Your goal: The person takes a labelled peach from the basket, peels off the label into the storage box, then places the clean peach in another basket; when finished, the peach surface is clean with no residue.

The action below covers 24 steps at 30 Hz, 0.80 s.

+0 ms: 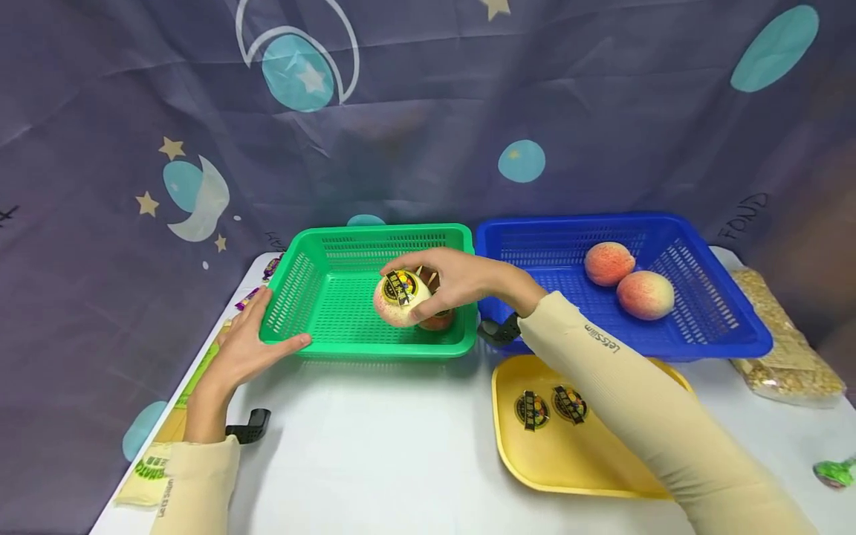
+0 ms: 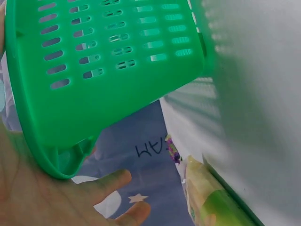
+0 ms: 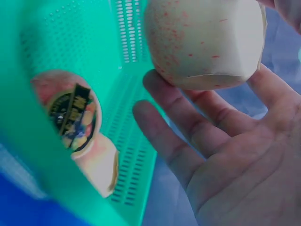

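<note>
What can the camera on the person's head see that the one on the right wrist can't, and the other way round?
Only the head view shows the blue basket with two peaches, the yellow tray with two stickers, and the left hand on the green basket's corner. Only the right wrist view shows the right hand's open palm from below. Both show the green basket, the held peach and a stickered peach lying in that basket.

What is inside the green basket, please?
In the green basket one stickered peach lies, partly hidden in the head view. The right hand holds another peach above it.
</note>
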Available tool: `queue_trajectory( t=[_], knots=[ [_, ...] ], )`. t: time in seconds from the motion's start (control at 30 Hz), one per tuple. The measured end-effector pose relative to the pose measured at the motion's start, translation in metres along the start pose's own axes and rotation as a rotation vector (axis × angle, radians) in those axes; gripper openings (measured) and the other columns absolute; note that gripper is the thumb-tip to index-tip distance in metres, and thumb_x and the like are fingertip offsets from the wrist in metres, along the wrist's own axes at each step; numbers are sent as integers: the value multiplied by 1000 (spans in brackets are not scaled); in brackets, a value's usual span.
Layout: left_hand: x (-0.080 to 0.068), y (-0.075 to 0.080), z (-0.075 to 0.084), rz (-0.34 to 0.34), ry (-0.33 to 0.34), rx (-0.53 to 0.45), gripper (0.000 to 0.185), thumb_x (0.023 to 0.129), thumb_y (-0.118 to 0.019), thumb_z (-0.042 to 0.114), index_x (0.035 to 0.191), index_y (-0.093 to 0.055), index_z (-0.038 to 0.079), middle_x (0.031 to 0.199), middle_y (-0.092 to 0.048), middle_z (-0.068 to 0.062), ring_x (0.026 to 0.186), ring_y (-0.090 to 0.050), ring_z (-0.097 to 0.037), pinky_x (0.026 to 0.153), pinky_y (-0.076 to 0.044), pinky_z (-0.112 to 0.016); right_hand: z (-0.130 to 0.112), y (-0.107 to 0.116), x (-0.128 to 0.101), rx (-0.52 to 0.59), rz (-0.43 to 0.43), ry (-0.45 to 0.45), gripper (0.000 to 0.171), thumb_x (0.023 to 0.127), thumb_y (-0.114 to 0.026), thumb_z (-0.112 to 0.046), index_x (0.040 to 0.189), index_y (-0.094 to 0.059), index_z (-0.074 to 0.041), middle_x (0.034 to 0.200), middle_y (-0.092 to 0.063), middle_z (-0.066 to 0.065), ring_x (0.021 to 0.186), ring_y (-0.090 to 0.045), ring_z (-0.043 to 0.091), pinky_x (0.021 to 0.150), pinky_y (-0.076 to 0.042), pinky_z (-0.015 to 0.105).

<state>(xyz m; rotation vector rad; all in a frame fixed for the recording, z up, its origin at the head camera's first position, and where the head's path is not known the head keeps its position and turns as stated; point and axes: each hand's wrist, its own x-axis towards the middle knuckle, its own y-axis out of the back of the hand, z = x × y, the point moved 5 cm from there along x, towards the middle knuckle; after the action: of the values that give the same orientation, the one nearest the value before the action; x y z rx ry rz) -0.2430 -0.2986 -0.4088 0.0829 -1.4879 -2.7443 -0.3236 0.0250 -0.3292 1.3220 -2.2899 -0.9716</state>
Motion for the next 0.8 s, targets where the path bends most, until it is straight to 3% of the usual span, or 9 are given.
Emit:
queue_trajectory(
  t=[0.2,0.37,0.63,0.8],
  knots=[
    [-1,0,1,3,-12,13,119,83,-71,67,165,0,18,173,2,-10,155,-6,-51,109,-3,-82,-4,-7,-32,33,22,41,71,83,-81,-21,147,-53,-28,137,-58,-5,101,-59,20,91,-55,40],
    [-4,1,6,61,-76,19,113,86,-71,63,165,-7,16,173,-3,-14,154,-5,-53,108,-5,-83,-9,-15,-54,22,47,78,71,81,-82,-22,146,-54,-27,140,-58,-8,107,-59,16,89,-55,36],
    [-20,-5,41,296,-357,-112,76,84,-82,26,152,-48,17,160,-39,-18,150,-21,-49,105,-11,-79,-17,-34,-79,15,71,162,72,78,-83,-23,145,-56,-25,144,-58,-6,118,-56,11,84,-56,34],
    [-35,-13,74,355,-552,-194,55,78,-86,11,130,-68,13,135,-60,-13,134,-43,-34,109,-24,-60,-23,-48,-88,14,44,175,74,77,-83,-24,146,-56,-24,143,-59,-7,118,-55,12,81,-57,34]
  ],
)
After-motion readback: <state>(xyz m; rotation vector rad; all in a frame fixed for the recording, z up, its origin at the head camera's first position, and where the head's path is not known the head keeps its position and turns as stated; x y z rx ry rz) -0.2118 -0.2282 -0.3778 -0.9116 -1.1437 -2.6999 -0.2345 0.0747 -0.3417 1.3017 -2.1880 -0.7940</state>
